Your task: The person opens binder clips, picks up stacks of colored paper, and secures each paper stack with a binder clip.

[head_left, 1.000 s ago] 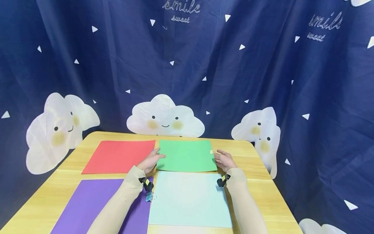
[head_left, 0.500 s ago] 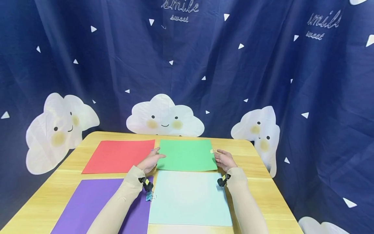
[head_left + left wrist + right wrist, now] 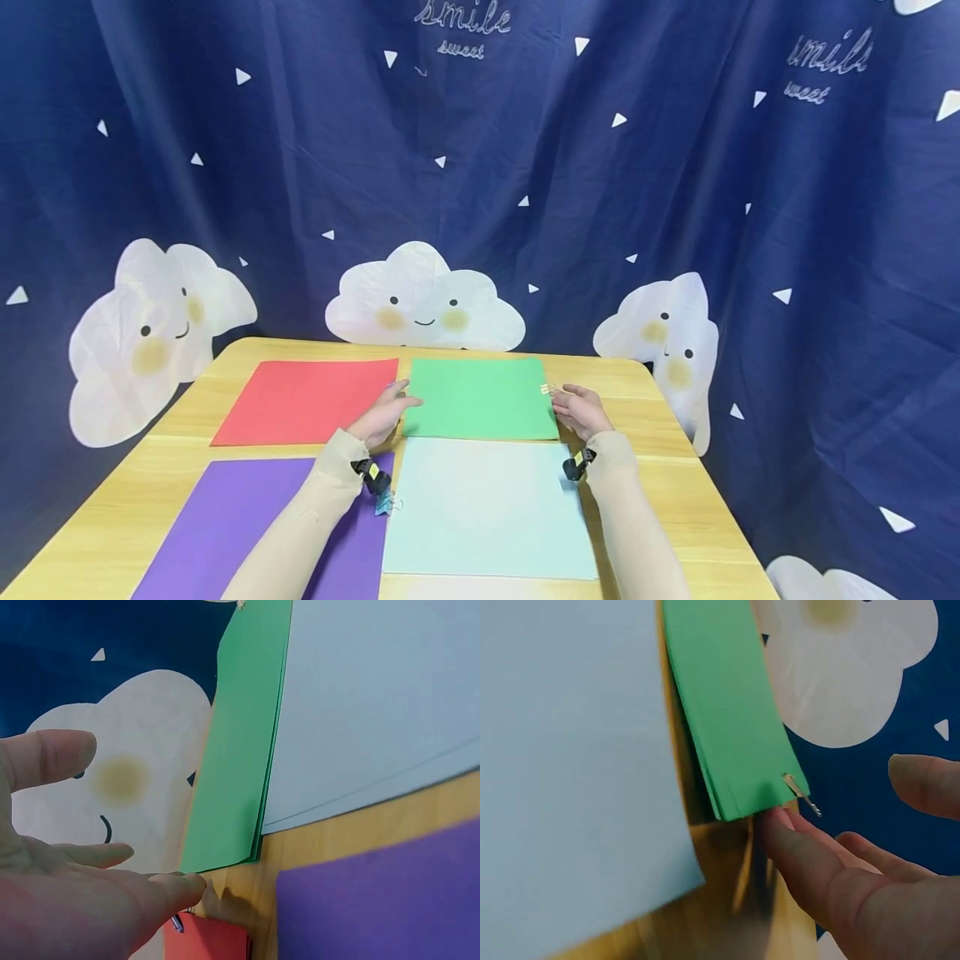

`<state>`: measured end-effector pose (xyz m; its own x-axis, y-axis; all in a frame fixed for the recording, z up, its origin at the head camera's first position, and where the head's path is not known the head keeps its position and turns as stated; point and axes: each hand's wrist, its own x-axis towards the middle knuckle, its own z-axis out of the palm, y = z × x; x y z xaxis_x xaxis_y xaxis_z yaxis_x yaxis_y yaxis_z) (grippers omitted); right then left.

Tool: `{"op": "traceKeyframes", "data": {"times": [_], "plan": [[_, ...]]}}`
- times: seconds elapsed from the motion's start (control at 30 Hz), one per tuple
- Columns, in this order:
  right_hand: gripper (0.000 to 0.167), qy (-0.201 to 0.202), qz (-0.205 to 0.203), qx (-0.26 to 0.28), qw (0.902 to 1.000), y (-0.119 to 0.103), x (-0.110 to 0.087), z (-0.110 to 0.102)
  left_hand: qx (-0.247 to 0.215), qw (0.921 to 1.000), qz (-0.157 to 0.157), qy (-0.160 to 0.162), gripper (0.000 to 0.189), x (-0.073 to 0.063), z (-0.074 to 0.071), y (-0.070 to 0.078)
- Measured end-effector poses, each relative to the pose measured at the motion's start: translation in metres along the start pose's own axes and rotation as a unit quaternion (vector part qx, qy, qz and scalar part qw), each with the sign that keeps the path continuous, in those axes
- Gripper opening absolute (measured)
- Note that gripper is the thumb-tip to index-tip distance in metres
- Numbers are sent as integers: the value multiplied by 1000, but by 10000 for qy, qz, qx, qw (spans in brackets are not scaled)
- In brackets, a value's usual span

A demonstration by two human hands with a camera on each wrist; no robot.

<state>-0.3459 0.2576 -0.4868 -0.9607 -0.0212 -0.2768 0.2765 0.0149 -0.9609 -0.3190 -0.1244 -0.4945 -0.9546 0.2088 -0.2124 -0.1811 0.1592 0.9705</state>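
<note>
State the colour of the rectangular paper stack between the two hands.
Plain green; the rectangular paper stack shows best in the head view.

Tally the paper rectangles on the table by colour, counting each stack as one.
Red paper: 1
Green paper: 1
Purple paper: 1
Light blue paper: 1
Total: 4

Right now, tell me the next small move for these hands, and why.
I'd probably draw the left hand and right hand outward from the green paper stack: it lies between them, beyond the light blue paper and beside the red paper, and the left thumb and right thumb stand clear of it.
</note>
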Motion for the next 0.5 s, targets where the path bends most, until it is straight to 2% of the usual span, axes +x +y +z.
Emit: {"op": "traceKeyframes", "data": {"times": [0.17, 0.27, 0.5], "plan": [[60, 20, -67, -491, 9988, -3, -7, -5, 285, 9990, 177, 279, 70, -3, -6, -1], [58, 56, -80, -682, 9976, -5, -13, -8, 614, 9964, 328, 481, 61, -9, -10, 1], [53, 46, -316, -1233, 9919, -8, -30, -17, 1318, 9887, 611, 367, 45, -28, -14, 0]]}}
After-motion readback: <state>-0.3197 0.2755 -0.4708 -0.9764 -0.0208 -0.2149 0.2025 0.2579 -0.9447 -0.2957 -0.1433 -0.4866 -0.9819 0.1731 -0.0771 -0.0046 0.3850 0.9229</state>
